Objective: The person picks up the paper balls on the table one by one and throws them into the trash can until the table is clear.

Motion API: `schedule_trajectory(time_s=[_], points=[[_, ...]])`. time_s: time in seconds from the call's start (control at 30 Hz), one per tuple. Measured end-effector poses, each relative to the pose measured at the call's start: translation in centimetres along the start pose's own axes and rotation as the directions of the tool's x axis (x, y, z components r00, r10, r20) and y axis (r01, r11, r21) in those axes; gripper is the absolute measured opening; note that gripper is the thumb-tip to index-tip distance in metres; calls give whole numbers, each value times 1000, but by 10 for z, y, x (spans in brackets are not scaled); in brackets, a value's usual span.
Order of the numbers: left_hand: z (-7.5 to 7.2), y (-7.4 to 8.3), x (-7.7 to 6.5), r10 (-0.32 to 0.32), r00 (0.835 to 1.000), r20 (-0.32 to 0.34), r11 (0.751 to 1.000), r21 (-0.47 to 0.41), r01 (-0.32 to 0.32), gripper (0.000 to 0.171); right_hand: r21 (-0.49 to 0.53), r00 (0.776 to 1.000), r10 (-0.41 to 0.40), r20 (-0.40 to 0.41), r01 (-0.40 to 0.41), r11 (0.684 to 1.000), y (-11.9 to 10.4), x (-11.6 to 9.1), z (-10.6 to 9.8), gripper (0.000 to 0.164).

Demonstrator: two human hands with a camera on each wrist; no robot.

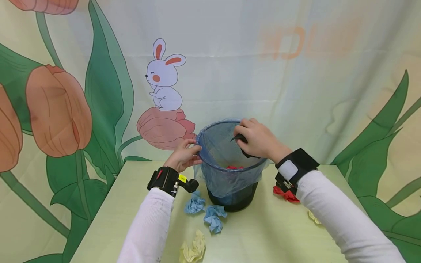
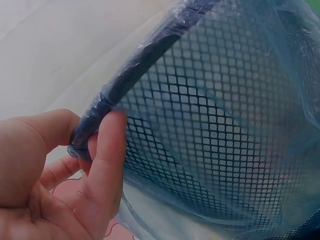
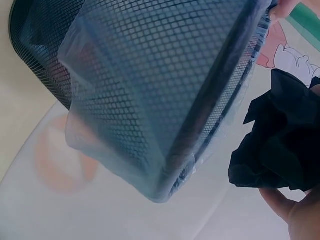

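Note:
A black mesh wastebasket point(image 1: 232, 199) stands on the table, lined with a thin blue plastic bag point(image 1: 220, 179) folded over its rim. My left hand point(image 1: 185, 155) pinches the lined rim at its left side, thumb on one side and fingers on the other, as the left wrist view shows closely. Over the right part of the opening, my right hand point(image 1: 256, 140) grips a crumpled black paper ball point(image 3: 280, 135). In the head view the fingers partly cover that ball. Red crumpled paper point(image 1: 235, 167) shows inside the basket.
Two blue paper balls point(image 1: 214, 219) lie by the basket's front left. A yellow paper ball point(image 1: 193, 248) is near the front edge. To the right are a red paper ball point(image 1: 286, 194) and a yellow one point(image 1: 314, 217) partly behind the right forearm. A printed curtain point(image 1: 230, 80) hangs behind.

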State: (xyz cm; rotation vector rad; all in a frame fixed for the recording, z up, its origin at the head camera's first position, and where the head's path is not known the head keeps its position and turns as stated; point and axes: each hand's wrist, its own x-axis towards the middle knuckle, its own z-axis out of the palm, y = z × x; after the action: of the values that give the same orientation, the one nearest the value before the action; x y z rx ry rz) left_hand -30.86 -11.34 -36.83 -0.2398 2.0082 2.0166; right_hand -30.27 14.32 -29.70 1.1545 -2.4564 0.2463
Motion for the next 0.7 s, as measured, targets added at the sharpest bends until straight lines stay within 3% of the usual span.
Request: schedule_trajectory(time_s=[0.7], points=[[0,-2,2,-7,1000,0,1000,-21,7,35,1,998,-6,-58,6,1000,11,-8,3,23]])
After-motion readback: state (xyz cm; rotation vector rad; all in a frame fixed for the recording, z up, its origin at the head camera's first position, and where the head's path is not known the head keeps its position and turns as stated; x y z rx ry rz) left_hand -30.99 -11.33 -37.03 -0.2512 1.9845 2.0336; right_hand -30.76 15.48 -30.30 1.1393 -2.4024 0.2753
